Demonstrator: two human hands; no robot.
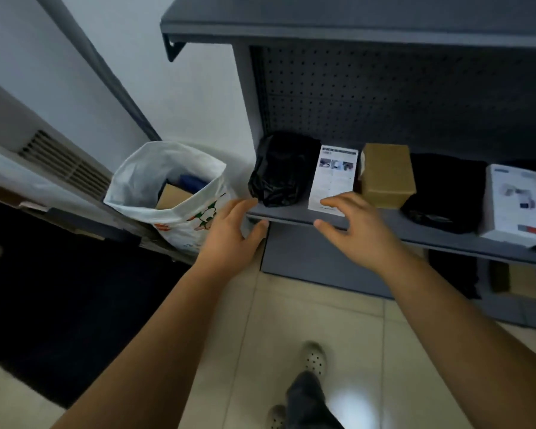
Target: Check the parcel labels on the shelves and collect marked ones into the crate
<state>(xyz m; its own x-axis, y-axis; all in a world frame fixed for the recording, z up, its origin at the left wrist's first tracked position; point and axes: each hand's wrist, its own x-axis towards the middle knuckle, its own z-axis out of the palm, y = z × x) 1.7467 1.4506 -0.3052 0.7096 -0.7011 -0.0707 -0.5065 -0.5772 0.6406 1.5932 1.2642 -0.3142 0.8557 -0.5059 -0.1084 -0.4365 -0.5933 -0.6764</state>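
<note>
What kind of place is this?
Probably a parcel storeroom or pickup point: grey metal shelves with a pegboard back hold wrapped packages, such as a brown carton and a black bagged parcel.

5 parcels line the shelf (291, 215): black bag (276, 168), white box (333, 178), brown carton (386, 174), black bundle (443, 193), white carton (512, 205).

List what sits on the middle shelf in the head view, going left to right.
Black plastic parcel → white printed box → brown cardboard box → black soft parcel → white carton.
</note>
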